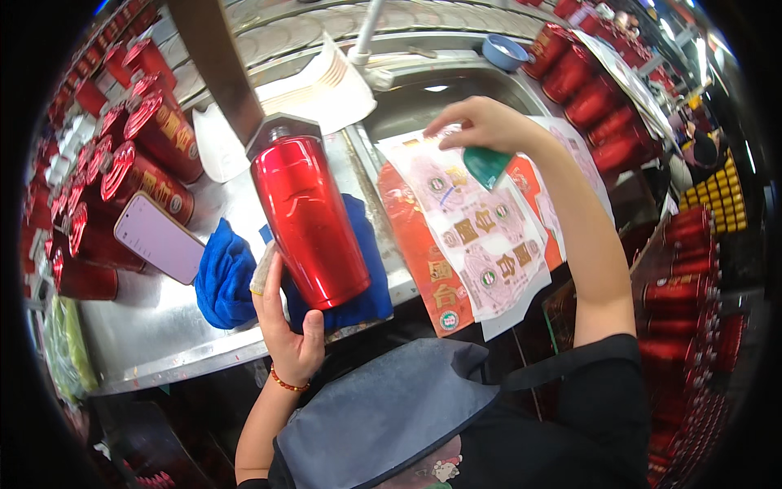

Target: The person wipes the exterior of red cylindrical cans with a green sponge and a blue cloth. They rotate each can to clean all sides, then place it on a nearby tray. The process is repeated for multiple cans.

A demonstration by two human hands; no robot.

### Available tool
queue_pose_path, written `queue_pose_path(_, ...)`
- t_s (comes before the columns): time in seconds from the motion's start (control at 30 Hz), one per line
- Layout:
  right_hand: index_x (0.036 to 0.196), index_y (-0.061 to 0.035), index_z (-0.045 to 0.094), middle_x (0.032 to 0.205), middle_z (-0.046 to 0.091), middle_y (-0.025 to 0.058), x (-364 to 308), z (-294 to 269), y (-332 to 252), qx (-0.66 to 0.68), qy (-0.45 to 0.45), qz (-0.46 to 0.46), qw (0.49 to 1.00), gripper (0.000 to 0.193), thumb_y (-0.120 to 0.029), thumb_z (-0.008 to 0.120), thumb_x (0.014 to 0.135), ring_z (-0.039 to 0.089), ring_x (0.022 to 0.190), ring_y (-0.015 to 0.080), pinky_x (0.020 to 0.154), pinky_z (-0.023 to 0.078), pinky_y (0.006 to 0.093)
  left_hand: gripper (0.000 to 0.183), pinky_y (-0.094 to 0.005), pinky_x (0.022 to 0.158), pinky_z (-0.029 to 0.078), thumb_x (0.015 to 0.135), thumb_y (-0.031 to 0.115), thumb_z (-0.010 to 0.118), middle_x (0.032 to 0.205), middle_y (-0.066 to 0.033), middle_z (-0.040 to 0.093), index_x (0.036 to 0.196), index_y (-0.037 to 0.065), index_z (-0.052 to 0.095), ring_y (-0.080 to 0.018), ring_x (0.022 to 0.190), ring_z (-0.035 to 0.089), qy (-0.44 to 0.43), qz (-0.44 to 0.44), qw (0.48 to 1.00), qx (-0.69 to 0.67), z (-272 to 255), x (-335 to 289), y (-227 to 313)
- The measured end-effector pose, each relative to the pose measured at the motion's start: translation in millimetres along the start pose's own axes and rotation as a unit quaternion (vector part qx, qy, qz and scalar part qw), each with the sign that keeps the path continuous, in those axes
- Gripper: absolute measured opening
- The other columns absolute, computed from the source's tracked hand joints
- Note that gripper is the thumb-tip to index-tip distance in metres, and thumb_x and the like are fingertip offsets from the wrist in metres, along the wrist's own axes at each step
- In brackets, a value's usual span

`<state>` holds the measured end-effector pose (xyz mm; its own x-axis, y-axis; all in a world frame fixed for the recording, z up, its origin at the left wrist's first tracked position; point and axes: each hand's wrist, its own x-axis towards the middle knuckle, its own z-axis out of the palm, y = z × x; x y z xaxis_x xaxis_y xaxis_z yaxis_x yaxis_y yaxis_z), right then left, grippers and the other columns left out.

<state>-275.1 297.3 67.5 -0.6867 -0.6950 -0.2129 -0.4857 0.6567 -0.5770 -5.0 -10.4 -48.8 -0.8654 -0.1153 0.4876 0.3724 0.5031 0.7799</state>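
Observation:
A shiny red bottle [309,220] lies tilted on a blue cloth [368,269], its threaded metal neck up against a dark metal bracket [285,122]. At its lower left side is my left hand [289,326], fingers stretched along the bottle and thumb apart near its base. A pale cover sits on one finger. Over the sheets at right hovers my right hand [485,126], with a green scraper [486,165] held under the palm. Its thumb and forefinger reach toward the top edge of a decal sheet [481,236] with gold and pink print; whether they touch it I cannot tell.
An orange-red printed sheet [436,277] lies under the decals. Left are a crumpled blue cloth [224,281], a phone [159,236] and several red bottles [163,134]. Behind are a sink [440,90] and a blue bowl [505,52]. More red bottles [582,94] stand right.

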Motion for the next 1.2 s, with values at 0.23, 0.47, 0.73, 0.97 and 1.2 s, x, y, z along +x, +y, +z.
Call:
queue_pose_path(0.23,0.133,-0.0033,0.066,0.123,0.071,0.0164,120.9,9.7,37.0,0.022,-0.301,0.118,0.946,0.068,-0.027,0.09,0.075,0.068,0.108,0.0194,0.091,0.053,0.0315,0.085,-0.0466,0.117,0.032,0.097,0.052,0.063,0.152,-0.0273,0.045,0.152,-0.009,0.039,-0.0416,0.14,0.044,-0.018,-0.003,0.999,0.034,-4.3,2.2,5.1)
queue_pose_path(0.47,0.099,0.0003,0.076,0.082,0.074,0.0061,143.5,0.8,34.8,0.001,-0.245,0.051,0.968,0.031,-0.023,0.084,0.08,0.07,0.079,0.0155,0.073,0.054,0.0305,0.085,-0.0469,0.117,0.032,0.097,0.053,0.064,0.152,-0.027,0.046,0.15,-0.009,0.04,-0.0413,0.141,0.044,-0.018,-0.022,0.999,0.019,-6.1,1.1,5.6)
queue_pose_path(0.73,0.088,-0.0009,0.072,0.078,0.072,0.0095,102.6,-25.9,16.2,-0.142,-0.042,-0.018,0.989,0.021,-0.021,0.077,0.084,0.068,0.074,0.0175,0.072,0.052,0.0316,0.082,-0.0458,0.118,0.03,0.095,0.046,0.069,0.155,-0.0269,0.041,0.15,-0.007,0.041,-0.0407,0.143,0.041,-0.031,-0.047,0.998,-0.016,-14.2,10.5,7.2)
queue_pose_path(0.97,0.094,0.0016,0.068,0.076,0.067,0.008,24.9,-32.9,-71.9,-0.137,0.119,-0.093,0.979,0.011,-0.009,0.07,0.091,0.064,0.068,0.0122,0.065,0.05,0.0262,0.128,-0.0516,0.12,0.029,0.068,0.045,0.095,0.162,-0.034,0.021,0.159,-0.007,0.02,-0.0483,0.149,0.029,-0.077,-0.021,0.994,0.075,-15.5,47.5,37.6)
queue_pose_path(1.2,0.093,0.0023,0.067,0.079,0.069,0.0084,-39.5,11.1,-147.4,0.032,0.21,-0.226,0.951,0.01,0.006,0.073,0.085,0.07,0.068,0.0123,0.059,0.052,0.0227,0.136,-0.0539,0.119,0.03,0.063,0.042,0.097,0.16,-0.0372,0.023,0.159,-0.01,0.017,-0.0515,0.148,0.031,-0.074,0.004,0.991,0.11,-8.8,52.3,30.2)
